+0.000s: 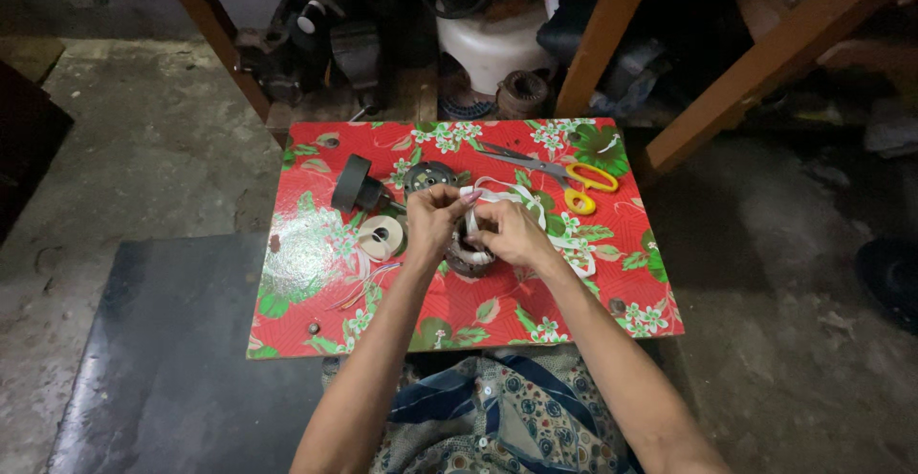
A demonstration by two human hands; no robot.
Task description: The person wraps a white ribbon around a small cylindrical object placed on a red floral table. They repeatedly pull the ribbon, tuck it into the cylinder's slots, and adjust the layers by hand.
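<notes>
On a red floral board [316, 264], from left: a dark tape roll [350, 183] and a pale tape roll [381, 236] lie near the left hand [435, 222], whose fingers pinch a white strip [505, 195]. At centre, a round wound motor stator [466, 256] rests on the board beneath both hands. The right hand [513, 235] closes its fingers on the same strip; yellow-handled scissors [574, 177] lie beyond it.

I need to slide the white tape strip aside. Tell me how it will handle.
The white tape strip probably flops: it lies in loose loops on the red flowered board. It looks thin, so likely light. One end runs to the hands at the dark round winding, so pushing may drag that.
</notes>
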